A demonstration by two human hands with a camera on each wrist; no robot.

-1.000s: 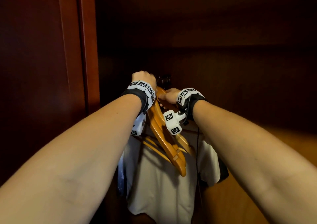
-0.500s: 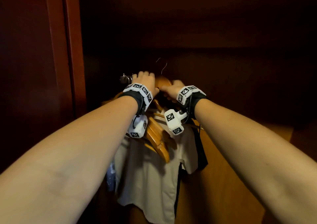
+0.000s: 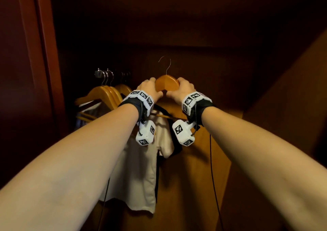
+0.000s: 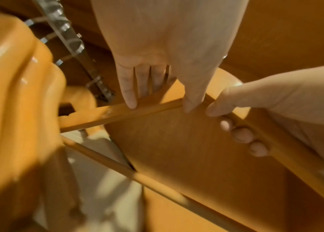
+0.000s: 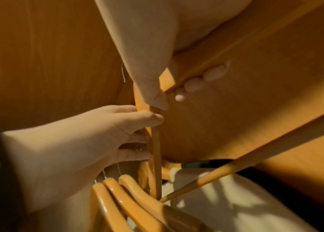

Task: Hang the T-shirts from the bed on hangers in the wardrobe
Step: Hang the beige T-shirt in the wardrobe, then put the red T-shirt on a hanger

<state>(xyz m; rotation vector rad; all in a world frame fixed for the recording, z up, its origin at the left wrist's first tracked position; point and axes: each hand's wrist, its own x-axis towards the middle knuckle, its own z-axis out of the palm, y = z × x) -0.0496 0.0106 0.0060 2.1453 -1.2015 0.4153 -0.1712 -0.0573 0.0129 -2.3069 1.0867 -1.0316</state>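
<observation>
Both hands grip one empty wooden hanger [image 3: 167, 84] by its crown, inside the wardrobe. My left hand [image 3: 150, 89] holds the left shoulder, fingers [image 4: 129, 87] over the top and thumb underneath. My right hand [image 3: 182, 91] wraps the right shoulder, fingertips [image 5: 196, 81] curled round the arm. The wire hook [image 3: 164, 64] stands free in the air, right of the rail [image 3: 98, 73]. A white T-shirt [image 3: 141, 169] with dark trim hangs below my wrists; they hide what carries it.
Several more wooden hangers [image 3: 106, 93] hang bunched on the rail at the left, seen close in the right wrist view [image 5: 127, 196]. The wardrobe door frame [image 3: 44, 54] stands at far left and a wooden side wall [image 3: 292, 107] at right.
The held hanger has moved right and up, away from the bunched hangers, and turned from edge-on to face me. Its hook now shows clear of the rail. Both hands kept their grip.
</observation>
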